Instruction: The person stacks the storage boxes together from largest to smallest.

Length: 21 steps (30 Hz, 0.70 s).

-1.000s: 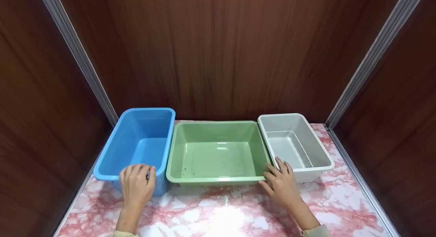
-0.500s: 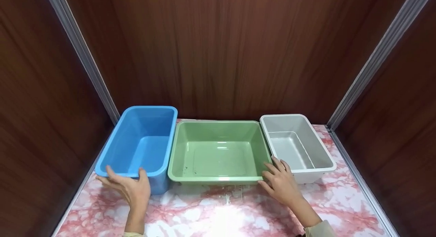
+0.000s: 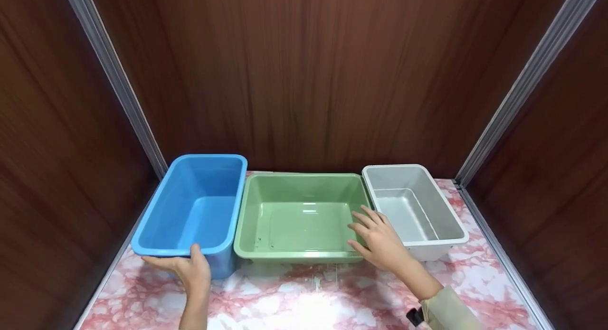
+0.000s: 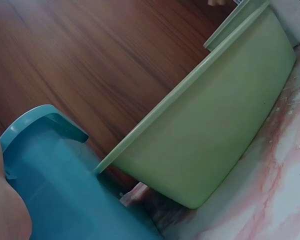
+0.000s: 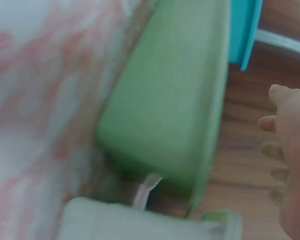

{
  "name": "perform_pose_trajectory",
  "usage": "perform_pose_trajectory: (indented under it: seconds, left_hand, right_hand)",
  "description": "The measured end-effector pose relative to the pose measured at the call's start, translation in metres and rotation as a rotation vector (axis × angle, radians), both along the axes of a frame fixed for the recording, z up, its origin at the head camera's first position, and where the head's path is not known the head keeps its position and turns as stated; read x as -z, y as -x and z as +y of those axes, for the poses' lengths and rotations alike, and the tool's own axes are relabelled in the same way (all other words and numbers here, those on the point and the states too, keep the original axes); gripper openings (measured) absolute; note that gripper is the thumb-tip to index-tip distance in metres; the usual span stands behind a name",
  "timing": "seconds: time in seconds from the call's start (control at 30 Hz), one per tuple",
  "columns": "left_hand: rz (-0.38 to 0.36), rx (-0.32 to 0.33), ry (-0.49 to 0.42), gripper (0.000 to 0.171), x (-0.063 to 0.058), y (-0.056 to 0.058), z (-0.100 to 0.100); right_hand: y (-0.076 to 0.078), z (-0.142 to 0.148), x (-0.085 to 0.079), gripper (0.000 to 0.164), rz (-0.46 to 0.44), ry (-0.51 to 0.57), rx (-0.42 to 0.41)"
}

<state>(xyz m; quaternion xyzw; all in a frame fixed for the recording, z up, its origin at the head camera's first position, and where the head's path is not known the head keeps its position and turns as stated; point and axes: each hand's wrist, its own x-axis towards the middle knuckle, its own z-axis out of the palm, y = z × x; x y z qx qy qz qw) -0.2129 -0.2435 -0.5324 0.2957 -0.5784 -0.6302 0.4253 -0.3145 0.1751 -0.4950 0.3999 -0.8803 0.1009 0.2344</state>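
Note:
A deep blue plastic bin point(image 3: 222, 264) stands at the left. My left hand point(image 3: 192, 273) is at its front edge, with the thumb over the rim and the fingers stretched left beneath it. In the left wrist view only part of that hand point(image 4: 5, 200) shows, beside the blue bin point(image 4: 80, 195). Over the front right corner of a shallower green bin point(image 3: 294, 255) hovers my right hand point(image 3: 378, 240), fingers spread and holding nothing. The right wrist view has this hand point(image 5: 297, 150) apart from the green bin point(image 5: 162, 100).
A narrow light grey bin point(image 3: 434, 243) adjoins the green one on its right. All three bins stand in a row on a pink-and-white marbled tabletop point(image 3: 266, 301). Brown wood panels point(image 3: 304, 83) rise behind and at both sides, with metal strips point(image 3: 114, 73) at the corners.
My left hand turned from palm-down over the blue bin's front rim to fingers under it. My right hand lifted off the green bin's corner and shifted slightly left and up.

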Motion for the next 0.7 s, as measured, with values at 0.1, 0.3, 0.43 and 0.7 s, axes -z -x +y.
perform_pose_trajectory:
  seconds: [0.1,0.3,0.43,0.7]
  left_hand:
    - [0.012,-0.001,0.019,0.111,0.003,-0.002,-0.001]
    - [0.024,-0.003,0.031,0.11,0.008,-0.004,-0.002]
    - [0.002,0.002,0.016,0.112,0.007,-0.005,-0.002]
    - [0.022,0.033,0.013,0.111,-0.006,-0.008,0.002]
  right_hand:
    - [0.004,-0.014,-0.013,0.042,-0.035,-0.008,-0.025]
    - [0.016,-0.048,-0.035,0.044,-0.144,-0.001,-0.076]
    - [0.03,-0.072,-0.046,0.044,-0.207,0.018,-0.126]
    - [0.06,-0.114,-0.065,0.048,-0.378,0.077,-0.15]
